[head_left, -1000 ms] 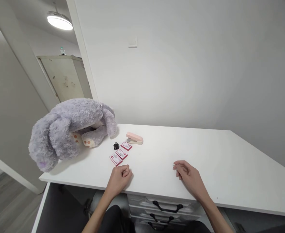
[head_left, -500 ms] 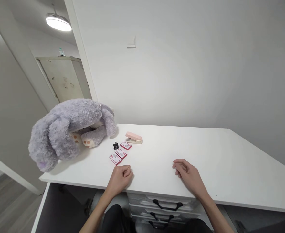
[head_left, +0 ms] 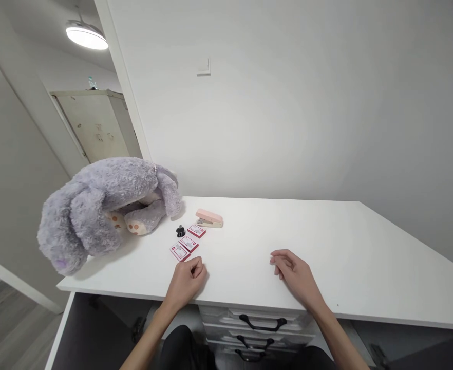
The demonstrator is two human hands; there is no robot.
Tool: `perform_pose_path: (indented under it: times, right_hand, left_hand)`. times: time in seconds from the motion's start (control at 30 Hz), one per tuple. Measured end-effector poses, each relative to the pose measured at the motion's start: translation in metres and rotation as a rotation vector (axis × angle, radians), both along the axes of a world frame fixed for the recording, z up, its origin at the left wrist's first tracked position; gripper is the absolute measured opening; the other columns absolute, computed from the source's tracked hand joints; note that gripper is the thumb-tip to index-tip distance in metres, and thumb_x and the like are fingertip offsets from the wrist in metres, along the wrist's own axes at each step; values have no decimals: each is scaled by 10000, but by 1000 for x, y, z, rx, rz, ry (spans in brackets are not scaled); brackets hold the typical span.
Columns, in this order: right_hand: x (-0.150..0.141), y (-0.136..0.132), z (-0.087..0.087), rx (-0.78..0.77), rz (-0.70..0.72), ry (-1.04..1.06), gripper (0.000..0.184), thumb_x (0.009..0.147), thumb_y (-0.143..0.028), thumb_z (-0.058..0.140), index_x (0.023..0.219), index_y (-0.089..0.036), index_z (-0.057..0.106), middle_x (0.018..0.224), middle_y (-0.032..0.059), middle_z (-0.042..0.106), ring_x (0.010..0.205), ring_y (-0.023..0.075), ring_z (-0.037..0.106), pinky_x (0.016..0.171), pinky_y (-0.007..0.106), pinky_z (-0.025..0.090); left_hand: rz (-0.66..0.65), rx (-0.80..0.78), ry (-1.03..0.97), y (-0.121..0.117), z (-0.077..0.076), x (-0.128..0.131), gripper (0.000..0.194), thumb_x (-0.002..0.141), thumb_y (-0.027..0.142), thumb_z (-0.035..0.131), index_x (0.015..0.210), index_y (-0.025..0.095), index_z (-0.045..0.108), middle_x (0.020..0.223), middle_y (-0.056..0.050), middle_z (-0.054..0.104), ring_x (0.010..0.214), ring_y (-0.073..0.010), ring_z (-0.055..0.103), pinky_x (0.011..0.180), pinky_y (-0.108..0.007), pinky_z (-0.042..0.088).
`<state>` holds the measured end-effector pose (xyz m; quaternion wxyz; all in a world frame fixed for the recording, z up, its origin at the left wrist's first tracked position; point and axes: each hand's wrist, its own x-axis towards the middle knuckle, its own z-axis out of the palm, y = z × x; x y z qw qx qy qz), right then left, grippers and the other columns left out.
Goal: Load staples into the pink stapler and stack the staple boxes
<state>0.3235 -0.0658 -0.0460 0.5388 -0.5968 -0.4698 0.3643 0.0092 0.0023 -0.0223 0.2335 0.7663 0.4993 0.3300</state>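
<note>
My left hand (head_left: 188, 279) rests as a fist near the front edge of the white desktop, with nothing showing in it. Just beyond it are three small red-and-white boxes (head_left: 180, 252) in a slanting row. A black binder clip-like piece (head_left: 181, 231) stands left of the boxes, too small to tell exactly. Behind them lies a pink and cream stapler (head_left: 210, 218), its top arm raised at one end. Further right, my right hand (head_left: 293, 272) lies on the desktop with loosely curled fingers, slightly apart and holding nothing.
A large grey-purple plush toy (head_left: 118, 180) slumps over the desk's left end. Black-handled drawers (head_left: 261, 322) sit beneath the front edge of the desktop (head_left: 365, 257). A plain wall (head_left: 272, 113) with a switch (head_left: 204, 66) rises behind.
The whole view has shifted a little, so everything appears slightly further left. Both hands keep nearly the same pose and place on the desktop; the objects stay put.
</note>
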Motion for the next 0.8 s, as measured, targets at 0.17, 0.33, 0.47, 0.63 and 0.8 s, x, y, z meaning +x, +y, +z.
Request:
perform_pose_path:
  times: [0.17,0.33,0.47,0.63,0.8]
  right_hand:
    - [1,1,-1,11,5,1,290,922,-490,610,1002,-221,684,906,64,740,675,181,610,633,322,484]
    - [2,2,-5,16,11,-1,316,926,-505,607,1021,-214,685,917,74,741,676,183,616,627,323,490]
    - [3,3,-7,25,4,2,319,919,-510,619,1017,-215,691,919,73,744,670,179,616,619,318,494]
    - [3,5,-7,31,1,16,348,899,-544,633,996,-217,703,913,77,747,662,179,615,597,314,490]
    - [3,5,-4,9,-2,12,349,893,-538,631,997,-213,701,915,78,746,663,181,621,593,310,489]
  left_hand:
    - [21,403,180,7,10,13,175,930,255,489,758,222,479,823,-35,593,878,-224,539,840,-364,443]
    - [72,565,352,31,2,34,189,952,311,565,1083,179,603,1283,-173,613,1338,-376,454,1131,-581,375]
    - [146,588,422,55,-11,51,211,959,317,542,1060,145,610,1244,-205,621,1413,-419,414,1215,-661,261]
    - [149,561,441,77,-18,68,245,943,298,532,1092,120,608,1226,-218,640,1418,-425,437,1234,-664,226]
    - [91,528,456,86,-19,78,281,928,274,510,1138,109,596,1267,-228,635,1402,-409,458,1230,-660,222]
